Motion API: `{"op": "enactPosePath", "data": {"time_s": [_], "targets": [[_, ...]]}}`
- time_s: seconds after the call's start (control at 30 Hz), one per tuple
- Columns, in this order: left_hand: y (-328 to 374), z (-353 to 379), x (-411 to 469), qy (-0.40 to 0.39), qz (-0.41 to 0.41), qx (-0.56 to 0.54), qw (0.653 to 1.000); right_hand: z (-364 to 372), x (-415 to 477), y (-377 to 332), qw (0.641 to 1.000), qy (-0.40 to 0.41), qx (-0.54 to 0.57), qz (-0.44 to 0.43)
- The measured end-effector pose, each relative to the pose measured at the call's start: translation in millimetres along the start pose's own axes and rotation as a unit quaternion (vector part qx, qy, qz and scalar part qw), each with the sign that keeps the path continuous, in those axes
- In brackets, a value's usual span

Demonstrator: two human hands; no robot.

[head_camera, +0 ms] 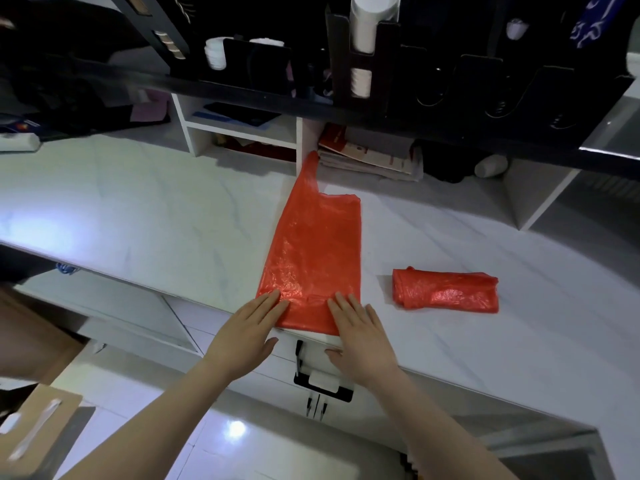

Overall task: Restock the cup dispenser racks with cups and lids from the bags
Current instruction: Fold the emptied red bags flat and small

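An empty red plastic bag lies flattened lengthwise on the white counter, its handle pointing away from me. My left hand and my right hand rest palm-down with fingers spread on the bag's near end, at the counter's front edge. A second red bag lies folded into a small bundle to the right. On the dark rack above, a stack of white cups stands in a black dispenser, and a short stack of white lids sits further left.
A white shelf unit with papers and a stack of magazines stands at the back of the counter. A black clip-like holder hangs below the front edge. A cardboard box sits at lower left on the floor side.
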State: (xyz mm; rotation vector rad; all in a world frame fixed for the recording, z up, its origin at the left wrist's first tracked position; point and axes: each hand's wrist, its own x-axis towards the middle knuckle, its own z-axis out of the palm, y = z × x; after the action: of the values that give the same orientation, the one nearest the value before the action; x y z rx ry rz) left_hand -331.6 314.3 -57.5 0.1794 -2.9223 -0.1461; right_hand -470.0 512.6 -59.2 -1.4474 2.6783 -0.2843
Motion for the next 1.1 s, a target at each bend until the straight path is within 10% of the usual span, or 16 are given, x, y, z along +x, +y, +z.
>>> {"op": "enactPosePath", "data": {"time_s": [0.53,1.1], "targets": [[-9.0,-15.5,23.7,0.060,-0.302,-0.305,0.901,-6.7,-2.2,1.7,0.936,0.208,0.219,0.182],[-4.2,2.8,33.4,0.102,-0.243,-0.197,0.944,-9.3,5.5,-12.3,0.918,0.261,0.205,0.216]]}}
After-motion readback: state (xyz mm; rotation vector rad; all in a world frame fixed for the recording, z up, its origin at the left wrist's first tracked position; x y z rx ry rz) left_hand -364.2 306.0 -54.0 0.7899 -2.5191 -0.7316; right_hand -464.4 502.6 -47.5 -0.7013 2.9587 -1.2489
